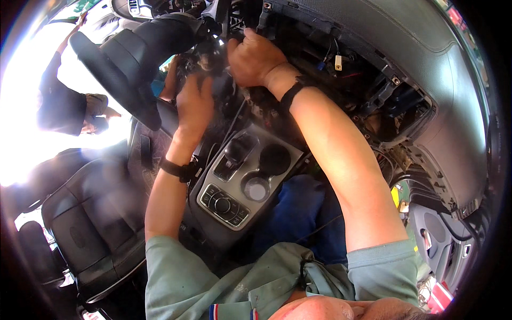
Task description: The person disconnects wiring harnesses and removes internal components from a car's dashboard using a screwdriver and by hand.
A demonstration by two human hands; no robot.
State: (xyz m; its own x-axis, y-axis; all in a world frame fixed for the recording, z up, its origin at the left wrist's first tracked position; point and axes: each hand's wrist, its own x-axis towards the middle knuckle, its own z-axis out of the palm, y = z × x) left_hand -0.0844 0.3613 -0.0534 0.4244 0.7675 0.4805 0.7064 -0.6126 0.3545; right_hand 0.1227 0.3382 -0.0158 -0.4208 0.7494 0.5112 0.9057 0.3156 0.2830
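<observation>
- The opened dashboard [341,34] is stretching across the upper part of the view, and its dark inner frame is showing around the hands.
- The right hand [256,58] is reaching to the middle of this frame, its fingers curling inward — whether they are gripping something, I cannot tell.
- The left hand [194,104] is reaching up just beside it, the fingers bending a little; it is appearing blurred, so I cannot tell if it is holding anything.
- A pale connector [338,63] is hanging in the opening, to the right of the right hand.
- The black steering wheel [109,82] is occupying the left side.
- Below the hands, the centre console [237,180] is carrying a gear lever [237,149] and a round knob [221,204].
- Farther left, a black seat [96,229] is standing.
</observation>
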